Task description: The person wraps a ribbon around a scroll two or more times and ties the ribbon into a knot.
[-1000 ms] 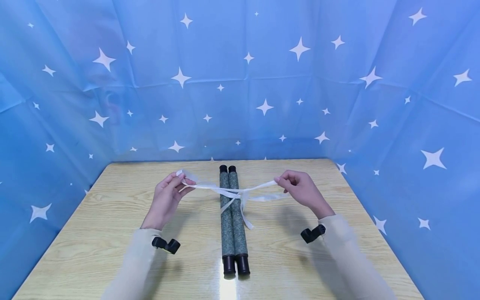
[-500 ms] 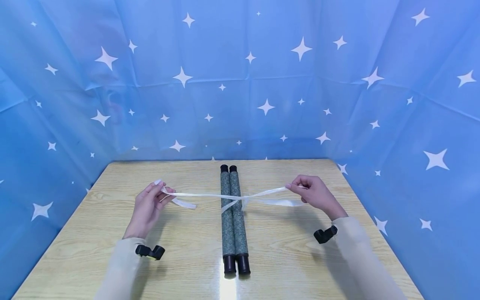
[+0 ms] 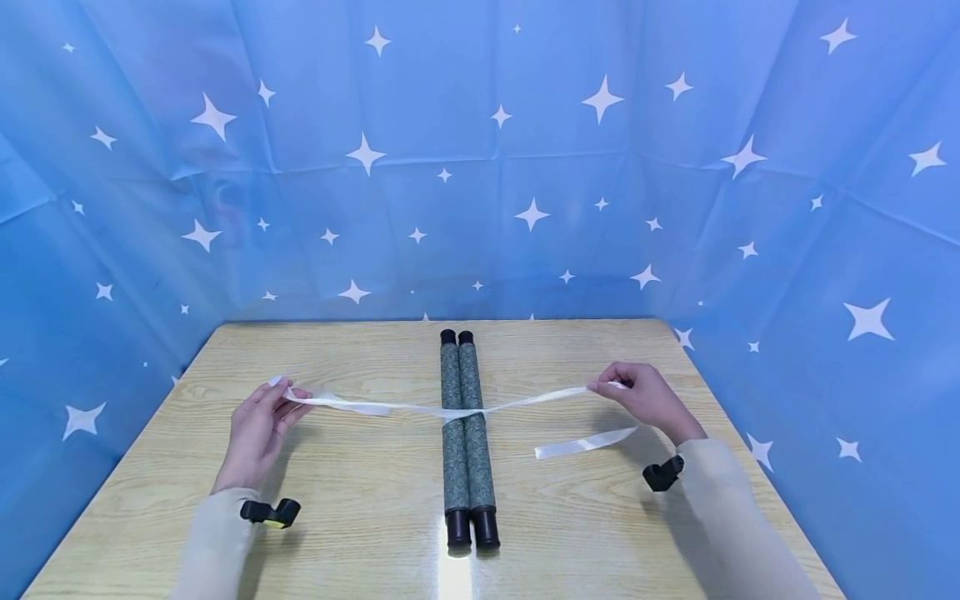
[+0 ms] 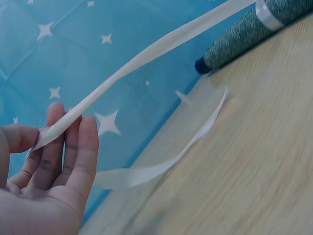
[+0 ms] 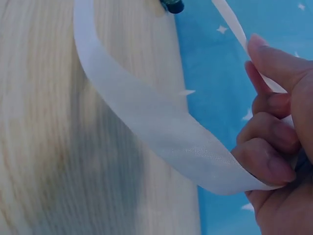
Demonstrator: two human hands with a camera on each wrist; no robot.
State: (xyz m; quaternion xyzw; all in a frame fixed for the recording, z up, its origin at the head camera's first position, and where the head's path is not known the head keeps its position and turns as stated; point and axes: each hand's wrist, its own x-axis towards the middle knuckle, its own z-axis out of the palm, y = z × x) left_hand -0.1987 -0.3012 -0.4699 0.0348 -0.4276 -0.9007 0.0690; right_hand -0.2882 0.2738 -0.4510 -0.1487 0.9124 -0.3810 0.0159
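A white ribbon (image 3: 525, 402) runs across two green patterned rolls with dark end caps (image 3: 467, 467), which lie side by side on the table. My left hand (image 3: 258, 425) pinches the ribbon between thumb and fingers; a loose tail hangs behind that hand in the left wrist view. On the other side my right hand (image 3: 648, 400) grips the ribbon between thumb and curled fingers, and a loose end trails from its palm in the right wrist view. The ribbon passes round the rolls near their middle; its crossing there is too small to make out.
The wooden table (image 3: 360, 500) bears the rolls. A blue cloth with white stars (image 3: 465, 208) hangs behind and at both sides of the table. A small black camera sits on each wrist.
Both hands have moved apart and slightly nearer, drawing the ribbon out. Its loops and dangling ends over the rolls have gone, and loose tails now hang from the hands.
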